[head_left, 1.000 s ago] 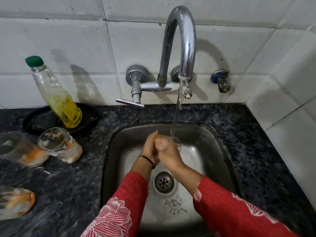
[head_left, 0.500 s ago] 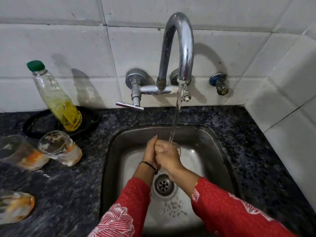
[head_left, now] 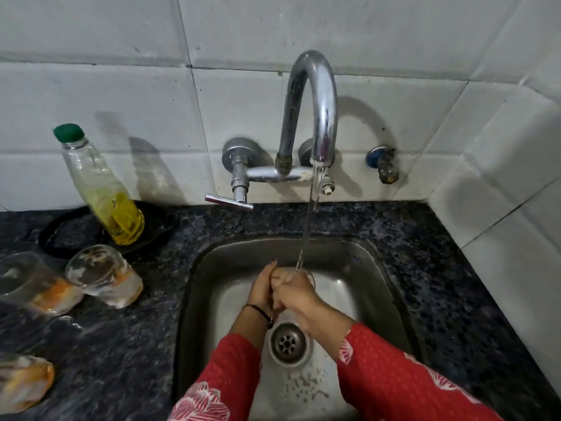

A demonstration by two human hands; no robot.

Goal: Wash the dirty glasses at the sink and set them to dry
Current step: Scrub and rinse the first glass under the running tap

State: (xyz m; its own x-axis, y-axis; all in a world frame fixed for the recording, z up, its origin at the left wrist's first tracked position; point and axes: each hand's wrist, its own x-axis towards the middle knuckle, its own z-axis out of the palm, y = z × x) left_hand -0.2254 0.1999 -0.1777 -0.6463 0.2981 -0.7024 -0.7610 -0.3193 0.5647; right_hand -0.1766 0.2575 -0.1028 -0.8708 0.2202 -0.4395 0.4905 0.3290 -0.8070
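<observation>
head view: a glass (head_left: pixel 307 274) is held over the sink (head_left: pixel 212 256), above and just behind its drain (head_left: pixel 287 341), and is mostly hidden between the two hands. the left hand (head_left: pixel 261 288) lies against the glass's left side, its fingers straight and pressed together, pointing away from the person. the right hand (head_left: pixel 297 296) wraps the glass from the right, its fingers curled round it and touching the left hand. a thin stream of water (head_left: pixel 307 232) falls from the curved tap (head_left: pixel 315 101) on the wall behind the sink and lands at the glass's rim. a dark bracelet (head_left: pixel 260 311) circles the left wrist, and both arms wear red patterned sleeves (head_left: pixel 394 378). left of the sink, on the dark speckled counter (head_left: pixel 440 268), stand three dirty glasses (head_left: pixel 103 276) with orange residue: one near the sink's rim, one further left, one at the near left edge. behind them, left of the sink, a green-capped bottle (head_left: pixel 103 189) of yellow liquid stands on a black plate (head_left: pixel 66 235).
</observation>
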